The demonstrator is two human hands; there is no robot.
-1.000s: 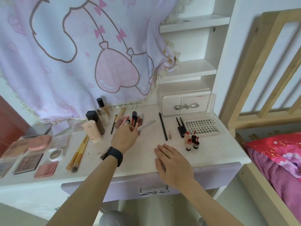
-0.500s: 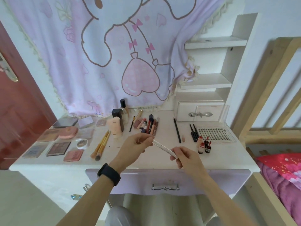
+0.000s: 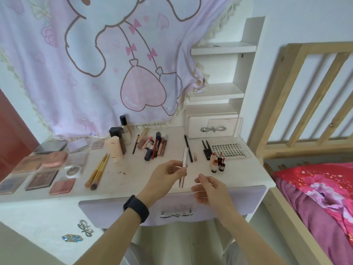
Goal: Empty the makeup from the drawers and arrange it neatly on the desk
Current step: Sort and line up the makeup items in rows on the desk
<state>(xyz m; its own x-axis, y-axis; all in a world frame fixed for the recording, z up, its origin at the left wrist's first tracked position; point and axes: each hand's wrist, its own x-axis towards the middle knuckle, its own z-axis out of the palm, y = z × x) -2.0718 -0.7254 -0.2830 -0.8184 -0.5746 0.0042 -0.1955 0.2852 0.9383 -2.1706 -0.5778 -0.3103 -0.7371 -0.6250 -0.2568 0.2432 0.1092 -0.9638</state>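
1. Most of the makeup already lies out on the bench (image 3: 133, 180) in groups. The palettes (image 3: 42, 180) are at the left, then the brushes (image 3: 98, 171) and the bottles (image 3: 118, 144). The lip colours (image 3: 154, 146) sit mid-bench, and the lash tray (image 3: 229, 150) and small red bottles (image 3: 217, 163) are at the right.
2. The left hand (image 3: 164, 176) holds a slim silver tool (image 3: 185, 159) roughly upright above the front of the bench, clear of the surface. Its fingers (image 3: 176, 169) and thumb pinch the tool near its middle.
3. The right hand (image 3: 209, 188) hangs just beside the tool without touching it. Its fingers are loosely bent but blurred, so whether they pinch anything small cannot be told.
4. The small drawer (image 3: 212, 127) under the shelves and the wide front drawer (image 3: 248, 197) both look closed. Their insides are hidden, so it is unclear whether they are fully emptied.
5. The task appears to be near its end. The silver tool is not yet set down; a gap near the black pencil (image 3: 188, 148) would suit it. The lip colours lie somewhat fanned and could be squared up.
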